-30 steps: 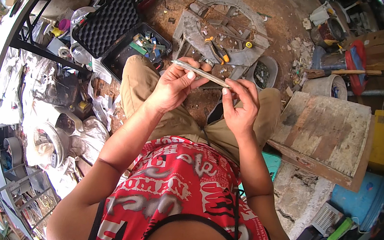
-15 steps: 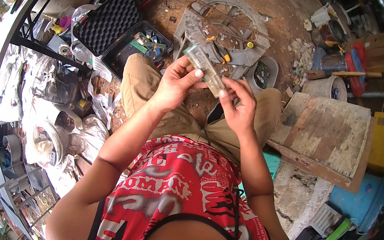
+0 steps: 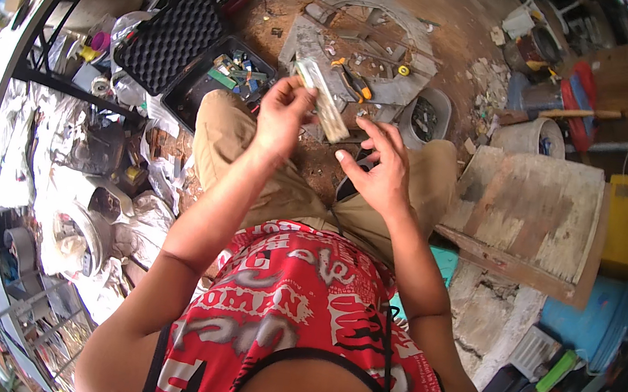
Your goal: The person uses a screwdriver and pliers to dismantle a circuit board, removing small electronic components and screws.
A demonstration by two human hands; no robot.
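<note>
A long, narrow, translucent greyish piece (image 3: 327, 110) with a pale greenish upper end is held up in front of my knees. It is blurred, so its exact kind cannot be told. My left hand (image 3: 285, 115) grips it near the upper end, with thumb and fingers closed on its side. My right hand (image 3: 383, 165) is just right of its lower end, thumb and fingers spread with nothing between them. Beyond the piece, pliers (image 3: 354, 82) with yellow-orange and black handles lie on an octagonal grey frame (image 3: 416, 86).
An open black case (image 3: 174, 110) with foam lining holds circuit boards (image 3: 239, 75) at the left. Right of the frame stands a grey bucket (image 3: 440, 109) with small scraps inside. A worn wooden board (image 3: 529, 216) is by my right knee. White plastic bags (image 3: 155, 227) lie at the left.
My right hand has let go of the piece's lower end and opened. My left hand has turned the piece steeper and shifted slightly left.
</note>
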